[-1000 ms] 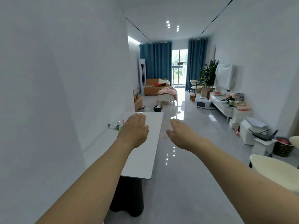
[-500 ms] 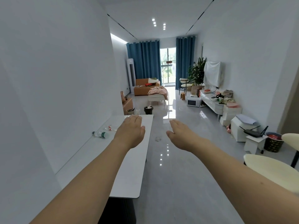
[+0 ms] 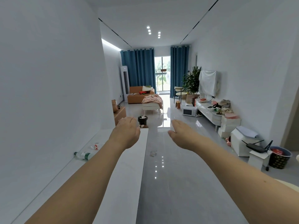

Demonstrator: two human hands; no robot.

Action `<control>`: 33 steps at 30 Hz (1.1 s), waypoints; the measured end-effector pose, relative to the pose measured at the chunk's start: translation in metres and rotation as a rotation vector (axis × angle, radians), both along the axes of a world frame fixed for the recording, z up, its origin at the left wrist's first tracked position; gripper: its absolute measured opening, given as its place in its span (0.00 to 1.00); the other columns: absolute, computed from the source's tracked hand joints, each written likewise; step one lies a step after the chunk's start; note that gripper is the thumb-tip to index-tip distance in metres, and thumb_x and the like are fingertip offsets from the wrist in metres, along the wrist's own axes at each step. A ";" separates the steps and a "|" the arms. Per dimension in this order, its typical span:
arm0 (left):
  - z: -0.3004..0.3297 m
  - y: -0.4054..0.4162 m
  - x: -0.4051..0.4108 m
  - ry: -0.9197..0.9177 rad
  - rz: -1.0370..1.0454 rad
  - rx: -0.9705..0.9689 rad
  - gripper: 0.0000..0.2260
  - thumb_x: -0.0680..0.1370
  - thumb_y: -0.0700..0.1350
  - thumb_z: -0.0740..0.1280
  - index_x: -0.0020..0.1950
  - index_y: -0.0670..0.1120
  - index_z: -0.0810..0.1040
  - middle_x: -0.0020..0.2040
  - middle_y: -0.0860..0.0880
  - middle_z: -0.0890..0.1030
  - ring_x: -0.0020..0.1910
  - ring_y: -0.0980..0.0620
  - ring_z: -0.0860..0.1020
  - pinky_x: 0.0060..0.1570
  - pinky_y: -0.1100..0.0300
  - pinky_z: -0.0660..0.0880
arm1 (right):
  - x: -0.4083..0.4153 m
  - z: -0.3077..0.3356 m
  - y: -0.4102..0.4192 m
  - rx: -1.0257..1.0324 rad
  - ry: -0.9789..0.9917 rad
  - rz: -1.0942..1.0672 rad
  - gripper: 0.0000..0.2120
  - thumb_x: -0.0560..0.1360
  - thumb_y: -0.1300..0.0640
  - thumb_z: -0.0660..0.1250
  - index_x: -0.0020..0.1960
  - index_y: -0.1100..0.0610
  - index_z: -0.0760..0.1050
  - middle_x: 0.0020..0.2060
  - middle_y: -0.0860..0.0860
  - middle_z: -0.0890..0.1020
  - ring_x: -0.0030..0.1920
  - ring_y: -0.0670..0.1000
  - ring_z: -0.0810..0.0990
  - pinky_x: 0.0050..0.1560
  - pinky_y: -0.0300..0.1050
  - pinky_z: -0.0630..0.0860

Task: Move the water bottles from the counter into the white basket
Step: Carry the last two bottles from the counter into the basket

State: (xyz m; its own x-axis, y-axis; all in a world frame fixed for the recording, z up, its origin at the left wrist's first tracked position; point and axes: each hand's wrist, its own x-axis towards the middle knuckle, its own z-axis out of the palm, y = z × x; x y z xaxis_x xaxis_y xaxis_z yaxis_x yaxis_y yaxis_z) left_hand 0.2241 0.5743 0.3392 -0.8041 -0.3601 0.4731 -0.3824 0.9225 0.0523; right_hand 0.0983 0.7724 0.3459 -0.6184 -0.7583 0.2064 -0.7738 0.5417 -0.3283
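A clear water bottle with a green label [image 3: 82,155] lies on its side on the white counter [image 3: 129,167], close to the left wall. Beyond it lies a second clear bottle with a red and white label [image 3: 95,145]. My left hand [image 3: 125,135] hovers over the counter with fingers straight, palm down, to the right of both bottles and holding nothing. My right hand [image 3: 181,135] is stretched out flat over the grey floor, also holding nothing. No white basket shows in the head view.
A black bin [image 3: 142,120] stands on the floor past the counter's far end. White cabinets [image 3: 229,125], a box with a router [image 3: 255,145] and a dark basket [image 3: 280,156] line the right wall. A sofa [image 3: 139,96] stands at the far end.
The view has moved forward along the counter. The bottles now lie lower and further left in view. Both hands stay stretched out flat and hold nothing.
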 end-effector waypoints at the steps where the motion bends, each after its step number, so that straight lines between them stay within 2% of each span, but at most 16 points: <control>1: 0.001 -0.009 -0.014 0.013 -0.007 0.007 0.18 0.83 0.46 0.57 0.69 0.40 0.71 0.68 0.41 0.74 0.67 0.44 0.70 0.68 0.51 0.64 | -0.013 -0.002 -0.008 0.005 -0.009 -0.010 0.28 0.82 0.51 0.53 0.78 0.60 0.50 0.77 0.56 0.55 0.76 0.55 0.52 0.74 0.49 0.50; 8: -0.010 -0.052 -0.105 0.006 -0.041 0.040 0.15 0.82 0.45 0.57 0.65 0.40 0.72 0.65 0.42 0.75 0.63 0.44 0.70 0.65 0.53 0.63 | -0.103 -0.011 -0.055 0.005 -0.062 -0.049 0.28 0.81 0.51 0.53 0.77 0.60 0.52 0.76 0.55 0.58 0.75 0.55 0.55 0.72 0.49 0.54; 13: -0.025 -0.079 -0.180 -0.006 -0.063 0.051 0.14 0.82 0.45 0.57 0.64 0.41 0.73 0.62 0.44 0.76 0.60 0.47 0.71 0.63 0.55 0.64 | -0.174 -0.023 -0.089 0.048 -0.065 -0.027 0.29 0.81 0.51 0.52 0.78 0.60 0.49 0.77 0.56 0.55 0.76 0.55 0.53 0.73 0.49 0.52; 20: -0.015 -0.119 -0.293 -0.024 -0.017 0.016 0.17 0.83 0.46 0.56 0.68 0.39 0.71 0.68 0.42 0.74 0.66 0.44 0.70 0.69 0.51 0.62 | -0.299 -0.017 -0.124 0.020 -0.039 -0.024 0.27 0.81 0.51 0.53 0.77 0.61 0.52 0.76 0.57 0.58 0.75 0.57 0.56 0.73 0.51 0.54; 26: 0.002 -0.151 -0.382 0.025 -0.019 0.024 0.18 0.83 0.47 0.56 0.69 0.40 0.71 0.68 0.42 0.74 0.66 0.45 0.70 0.69 0.50 0.64 | -0.388 -0.006 -0.160 0.011 -0.034 -0.013 0.26 0.81 0.52 0.54 0.75 0.62 0.56 0.75 0.58 0.61 0.74 0.58 0.59 0.72 0.52 0.57; 31: -0.003 -0.183 -0.439 -0.007 -0.016 0.025 0.20 0.83 0.47 0.55 0.73 0.40 0.68 0.71 0.42 0.71 0.70 0.45 0.68 0.72 0.50 0.60 | -0.442 -0.009 -0.194 0.037 -0.039 0.012 0.28 0.82 0.51 0.53 0.77 0.61 0.52 0.77 0.57 0.57 0.75 0.56 0.56 0.73 0.51 0.54; 33: -0.005 -0.197 -0.462 -0.019 -0.012 0.030 0.21 0.83 0.48 0.55 0.73 0.40 0.67 0.72 0.42 0.71 0.70 0.45 0.67 0.73 0.50 0.60 | -0.465 -0.011 -0.211 0.029 -0.047 0.010 0.27 0.82 0.51 0.53 0.76 0.61 0.54 0.76 0.57 0.58 0.74 0.57 0.57 0.72 0.51 0.56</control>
